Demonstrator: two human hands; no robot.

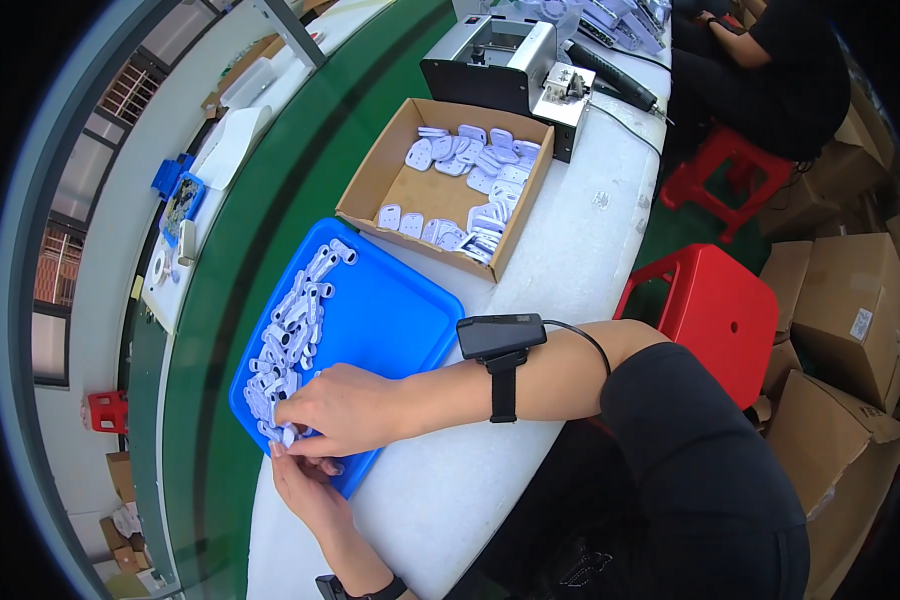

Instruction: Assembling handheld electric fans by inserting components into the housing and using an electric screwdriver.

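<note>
A blue tray [388, 300] lies on the white worktop, with a heap of small, elongated white plastic parts [292, 322] along its left side. Some of these parts have dark round spots. At the tray's near corner my two hands meet. My right hand [348, 408] reaches in from the right, its fingers pinched around a small white plastic part [288, 436]. Just below it my left hand [308, 492] comes up from the lower edge, fingers curled and fingertips at the same part. The right hand partly hides the left fingers, and the part's full shape is covered.
Beyond the tray stands a cardboard box [425, 190] of flat, rounded white plates. A black and silver bench machine [495, 65] is behind it. To the right are a red stool [720, 320], cardboard cartons [850, 300] and a seated person [760, 70]. A green conveyor belt [300, 170] runs along the left.
</note>
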